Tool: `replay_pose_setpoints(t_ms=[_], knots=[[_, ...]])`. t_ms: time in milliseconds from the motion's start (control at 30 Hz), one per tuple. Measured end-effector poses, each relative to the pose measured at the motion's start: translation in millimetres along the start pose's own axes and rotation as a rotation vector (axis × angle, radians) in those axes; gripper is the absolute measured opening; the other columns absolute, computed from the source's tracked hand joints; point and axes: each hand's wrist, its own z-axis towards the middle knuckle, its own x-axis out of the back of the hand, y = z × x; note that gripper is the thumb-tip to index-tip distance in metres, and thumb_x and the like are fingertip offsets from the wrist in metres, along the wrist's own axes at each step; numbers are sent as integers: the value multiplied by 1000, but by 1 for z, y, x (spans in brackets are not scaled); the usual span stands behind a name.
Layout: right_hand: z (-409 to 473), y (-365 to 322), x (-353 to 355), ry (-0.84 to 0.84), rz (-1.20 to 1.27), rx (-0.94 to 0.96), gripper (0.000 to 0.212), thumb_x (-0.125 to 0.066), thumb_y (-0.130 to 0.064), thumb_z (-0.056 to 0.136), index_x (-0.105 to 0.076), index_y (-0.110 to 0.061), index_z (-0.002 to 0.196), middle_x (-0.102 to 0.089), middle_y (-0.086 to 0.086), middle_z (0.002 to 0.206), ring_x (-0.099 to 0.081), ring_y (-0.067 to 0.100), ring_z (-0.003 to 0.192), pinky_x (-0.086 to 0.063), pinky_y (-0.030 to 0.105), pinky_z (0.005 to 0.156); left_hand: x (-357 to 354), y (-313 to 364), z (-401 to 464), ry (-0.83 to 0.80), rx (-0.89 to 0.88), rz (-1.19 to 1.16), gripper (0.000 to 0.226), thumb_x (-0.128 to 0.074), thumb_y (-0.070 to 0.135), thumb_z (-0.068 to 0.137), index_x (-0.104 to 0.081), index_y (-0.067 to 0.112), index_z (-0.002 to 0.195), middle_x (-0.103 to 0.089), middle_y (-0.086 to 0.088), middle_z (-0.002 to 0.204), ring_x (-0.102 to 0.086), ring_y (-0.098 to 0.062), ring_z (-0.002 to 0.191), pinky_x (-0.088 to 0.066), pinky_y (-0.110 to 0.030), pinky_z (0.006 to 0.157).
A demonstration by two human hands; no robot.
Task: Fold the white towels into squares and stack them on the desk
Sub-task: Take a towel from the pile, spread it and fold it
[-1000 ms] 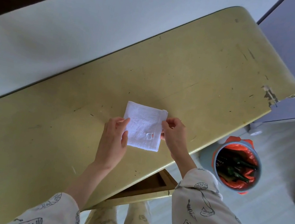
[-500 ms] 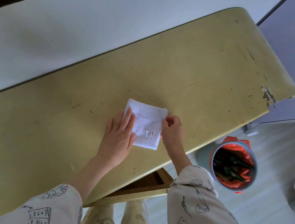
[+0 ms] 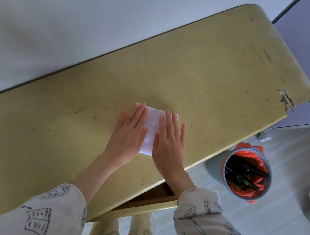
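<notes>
Item: white towel [image 3: 151, 128], folded small, roughly square.
Location: flat on the yellow bench [image 3: 206, 69], near its front edge, about mid-length; only one towel shows here and no stack is visible beneath it.
Left hand [image 3: 130, 131]: palm down, fingers straight and together, pressing the towel's left part and overlapping onto the bench.
Right hand [image 3: 170, 139]: palm down, fingers straight, pressing the towel's right part; nothing is gripped by either hand.
Visible portion: a narrow strip between the hands, plus the far left corner and the near hem.
Appearance: plain white terry with a soft pile; the near hem looks slightly ragged; the far edge is a little blurred.
Step, as judged: flattening the finished fold.
Risk 1: uneven pressure from the two palms may skew the layers, so the square goes out of true.
Risk 2: lifting the hands abruptly may let the springy pile puff open and loosen the fold.
Risk 3: the towel lies close to the bench's front edge; a sliding palm could drag it toward the edge and the open drawer [image 3: 151, 195] below.
Other: bin [image 3: 246, 175] with a red liner and dark bottles, standing on the floor to the right.
</notes>
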Motion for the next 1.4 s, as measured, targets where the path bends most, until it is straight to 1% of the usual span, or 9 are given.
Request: replay_pose_setpoints(t_ms=[333,467,633,733,833,967,1067,1267,1400], knots=[[-5,13,-14,-155,-166,6,58,-20,-36,97,-17,-4,144,-20,8,154,-10,18,143,-9,50,112,-4,-8,5,-95,8,169,56,-9,35,99,-22,4,144,-28,-11,151,-26,-23,140,-24,-54,111],[-4,18,-1,-188,46,28,59,3,-40,97,-8,-8,144,-4,1,154,1,14,143,2,41,117,4,-11,-2,-158,-22,143,56,-5,36,100,-25,5,142,-32,-13,149,-32,-25,137,-26,-59,105],[-31,17,32,92,706,-490,40,-29,-8,98,-44,-10,135,-44,2,140,-39,11,129,-29,22,106,14,4,-35,-156,21,23,52,-22,35,94,-40,13,138,-36,-9,148,-45,-30,127,-36,-49,102],[-50,24,40,218,829,-832,35,-31,-3,96,-53,-12,121,-55,4,119,-55,22,111,-43,39,99,20,18,-45,-84,24,71,40,-31,28,88,-58,20,117,-58,-7,121,-58,-31,89,-46,-42,79],[-62,34,41,181,849,-1026,24,-36,-12,96,-55,-14,111,-55,5,111,-55,21,102,-47,46,94,20,23,-47,-37,-11,96,35,-34,26,85,-63,27,105,-61,-1,102,-56,-26,83,-41,-39,77],[-69,37,45,104,1075,-1179,19,-50,-21,94,-53,-10,109,-58,4,102,-60,14,84,-55,35,79,20,26,-45,9,-69,-11,24,-43,22,84,-66,24,91,-61,2,83,-52,-22,79,-33,-33,76],[-70,37,48,59,1242,-1255,27,-58,-21,91,-51,-5,111,-61,10,101,-63,16,83,-55,28,69,23,33,-42,-35,-19,-188,26,-55,10,85,-60,13,110,-58,-7,96,-54,-27,86,-47,-38,74],[-73,31,60,-176,1513,-1258,22,-59,-10,90,-56,-3,110,-63,9,97,-62,18,78,-53,26,59,25,57,-39,-239,62,-271,43,-47,10,91,-43,15,133,-46,-9,119,-50,-26,101,-45,-35,82],[-80,34,71,-184,1392,-1207,6,-60,-12,87,-62,-7,91,-58,9,84,-54,22,73,-45,30,66,29,71,-60,-389,116,-362,41,-41,14,94,-41,18,135,-45,-6,123,-49,-25,109,-43,-31,87]])
